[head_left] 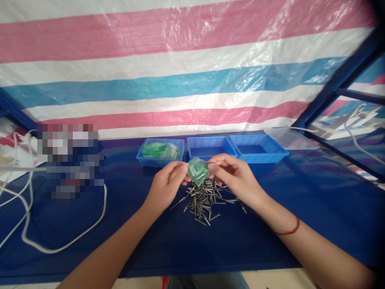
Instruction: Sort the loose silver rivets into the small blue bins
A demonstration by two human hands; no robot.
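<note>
A striped plastic sheet (180, 86) in red, white and blue hangs along the far side. A white cable (54, 251) loops across the left of the counter (186, 249). Far right, a clear plastic panel (293, 139) lies near a blue frame (337, 86).

Far wall (168, 90): covered in shiny woven plastic, banded sideways in pinkish red, white and blue, slightly wrinkled.
Light: bright, glinting off the plastic in streaks, strongest toward the right.
Desk (300, 200): deep blue, smooth, faintly glossy, stretching from left to right below the plastic, ending in a long near edge.
Left frame (12, 106): dark blue, slanting down toward the desk.
Right frame (319, 96): dark blue too, braced with crossbars, backed by more striped plastic.
White cable (60, 251): looped loosely over the left of the desk.
Floor (276, 277): pale, glimpsed past the near edge.
</note>
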